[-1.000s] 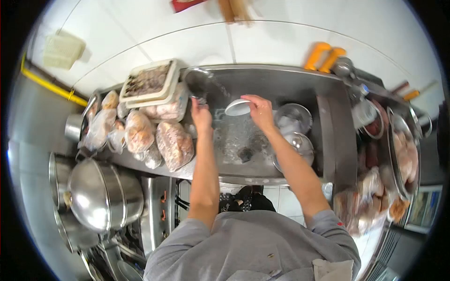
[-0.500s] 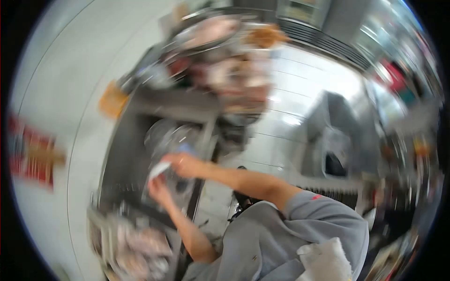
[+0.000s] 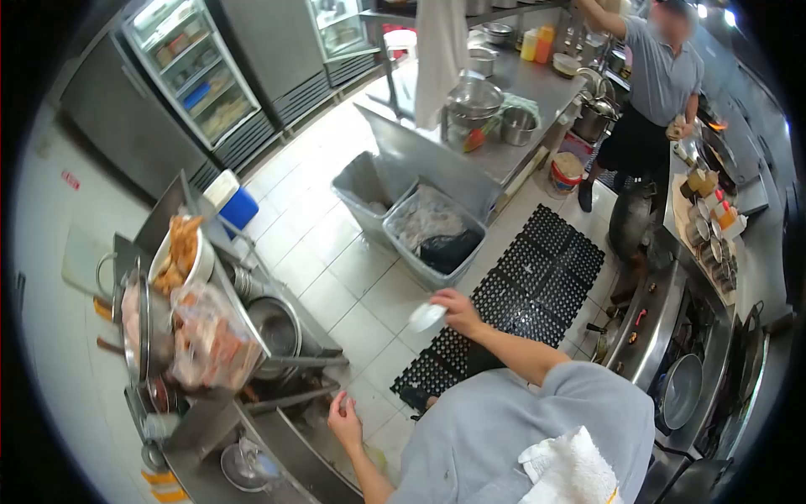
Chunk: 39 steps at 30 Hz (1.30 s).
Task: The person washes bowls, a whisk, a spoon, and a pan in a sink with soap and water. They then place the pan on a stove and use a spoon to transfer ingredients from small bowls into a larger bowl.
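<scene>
My right hand (image 3: 458,312) is closed on a small white dish (image 3: 427,317), round and shallow, held out over the tiled floor. Below and to the right of it lies a black rubber mat (image 3: 537,277). My left hand (image 3: 345,420) is apart from it, near the front edge of the steel sink (image 3: 290,454); its fingers are bent but spread, with nothing seen in them. Inside the sink sits a round metal bowl (image 3: 244,464).
Two grey bins (image 3: 437,277) with liners stand ahead. A cart at left carries bagged meat (image 3: 210,344) and a white tub (image 3: 199,265) of fried-looking food. A co-worker (image 3: 659,76) stands by the stove at far right. A steel table (image 3: 546,92) holds pots and bottles.
My view has swung right, away from the sink. Both hands were together over the sink at a white thing; now they are apart, and the right hand carries the white dish rightward.
</scene>
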{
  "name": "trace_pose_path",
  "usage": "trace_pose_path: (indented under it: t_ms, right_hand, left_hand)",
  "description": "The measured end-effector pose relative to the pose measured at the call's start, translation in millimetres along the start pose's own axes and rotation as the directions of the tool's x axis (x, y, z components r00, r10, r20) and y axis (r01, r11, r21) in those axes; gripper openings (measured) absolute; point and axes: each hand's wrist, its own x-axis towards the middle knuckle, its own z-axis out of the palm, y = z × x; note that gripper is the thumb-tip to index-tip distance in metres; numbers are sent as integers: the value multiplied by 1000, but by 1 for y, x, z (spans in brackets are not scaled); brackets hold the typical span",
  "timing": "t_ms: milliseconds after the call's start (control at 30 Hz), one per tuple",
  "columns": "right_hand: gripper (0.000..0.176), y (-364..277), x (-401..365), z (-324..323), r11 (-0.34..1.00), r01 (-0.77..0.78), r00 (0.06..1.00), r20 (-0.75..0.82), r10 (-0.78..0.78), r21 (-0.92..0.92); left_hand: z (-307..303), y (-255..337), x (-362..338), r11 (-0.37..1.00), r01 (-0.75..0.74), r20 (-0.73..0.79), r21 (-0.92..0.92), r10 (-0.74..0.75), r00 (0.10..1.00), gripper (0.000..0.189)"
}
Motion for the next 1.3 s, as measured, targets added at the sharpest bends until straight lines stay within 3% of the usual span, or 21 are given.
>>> trace_pose_path:
  t_ms: [100,133,167,300,367,433,467,500,567,633,700,800,833,900,1033,1100,1133,1167,1200,1233,1300]
  right_hand:
    - [36,84,-15,-96,956,-256,879,-445,168,-144]
    - [31,113,-15,-128,936,-339,783,-579,226,-93]
    - [20,103,1,-169,844,-526,618,-633,465,106]
    - [16,240,57,-313,871,-451,427,-810,403,195]
    - [17,291,107,-378,812,-582,361,-877,316,53]
    - [21,338,169,-429,880,-422,279,-892,356,220]
    - [23,375,198,-452,859,-472,287,-886,364,200]
    - [26,411,223,-473,835,-521,296,-879,374,179]
    - [31,444,279,-498,744,-662,298,-942,151,-90]
    - [35,421,329,-511,760,-566,257,-808,531,320]
    - [39,428,363,-523,631,-411,297,-557,775,658]
    - [39,436,378,-523,454,-341,517,-239,822,823]
    - [39,424,379,-524,465,-323,542,-241,805,825]
    - [39,395,370,-524,475,-297,592,-230,772,829]
    - [17,381,295,-518,702,-394,681,-324,656,593]
    - [7,407,223,-506,760,-470,630,-432,645,448]
    - [4,411,185,-495,698,-502,505,-483,716,510]
    - [16,436,140,-474,694,-620,379,-633,674,367]
    - [18,444,87,-462,653,-719,380,-652,656,237]
    - [17,412,51,-448,643,-758,384,-724,573,107]
    - [13,402,-50,-415,426,-904,290,-677,677,39]
  left_hand:
    - [51,14,28,967,-213,63,137,206,977,22]
    - [68,23,36,961,-219,88,167,207,974,21]
    - [85,35,45,954,-230,111,194,212,971,21]
    - [160,45,89,911,-217,164,350,168,972,19]
    - [199,61,100,898,-161,180,410,94,979,20]
    - [234,84,88,905,-85,208,417,-4,978,20]
    - [237,62,93,834,-204,303,512,47,952,21]
    - [242,64,85,825,-172,318,538,-9,948,25]
    - [246,69,68,799,-113,346,590,-124,930,33]
    - [241,50,54,800,-101,320,591,-118,940,29]
    - [240,43,42,801,-69,291,594,-134,947,27]
    - [250,48,28,785,17,255,619,-221,941,28]
    - [252,53,23,781,31,256,624,-241,936,28]
    - [252,59,13,781,47,258,623,-261,930,29]
    - [251,82,7,801,33,281,598,-247,927,32]
    - [249,90,5,836,76,274,544,-262,925,34]
    - [250,79,14,856,210,236,473,-352,906,28]
    - [249,61,23,854,340,196,394,-439,877,24]
    - [248,41,36,830,461,171,314,-528,832,20]
    - [247,26,46,829,460,200,319,-533,822,21]
    - [239,10,59,825,459,254,330,-546,798,22]
